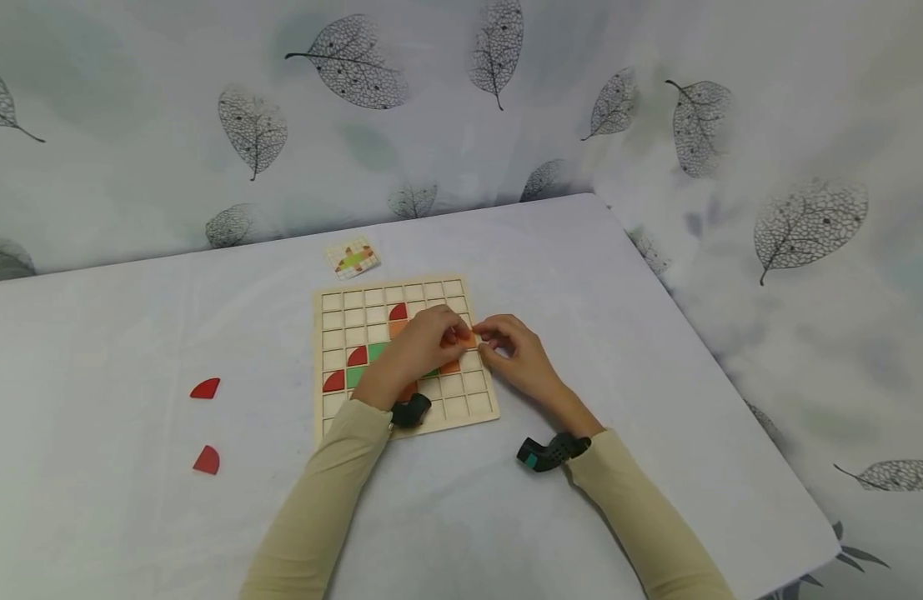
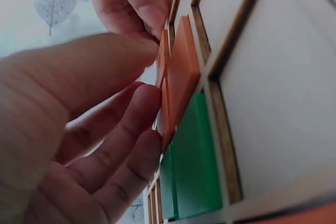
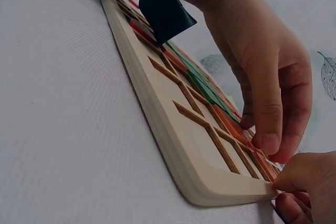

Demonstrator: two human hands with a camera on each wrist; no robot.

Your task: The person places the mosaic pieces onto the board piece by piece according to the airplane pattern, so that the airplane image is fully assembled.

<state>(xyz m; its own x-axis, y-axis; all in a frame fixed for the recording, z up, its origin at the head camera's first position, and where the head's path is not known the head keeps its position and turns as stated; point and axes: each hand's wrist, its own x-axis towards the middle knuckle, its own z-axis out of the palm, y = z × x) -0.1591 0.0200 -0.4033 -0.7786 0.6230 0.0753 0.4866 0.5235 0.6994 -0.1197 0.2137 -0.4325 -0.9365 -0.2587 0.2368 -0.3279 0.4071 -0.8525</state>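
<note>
A wooden grid board (image 1: pixel 341 300) lies on the white table with red, orange and green tiles in several cells. Reaching over it, my left hand (image 1: pixel 427 342) pinches an orange tile (image 2: pixel 163 69) by the board's right edge with thumb and fingertips. My right hand (image 1: pixel 519 354) is bent at that same edge, its fingertips against the tile's outer end; whether they grip it is hidden. The right wrist view shows this hand (image 3: pixel 310 182) at the board's corner. Green tiles (image 2: pixel 197 161) sit beside the orange ones. Red quarter-round tiles (image 1: pixel 358 357) lie to the left.
Two loose red quarter-round pieces, one upper (image 1: pixel 206 388) and one lower (image 1: pixel 207 460), lie left of the board. A small pattern card (image 1: pixel 353 257) lies behind it. Leaf-printed cloth (image 1: pixel 431 125) hangs along the back and right of the table.
</note>
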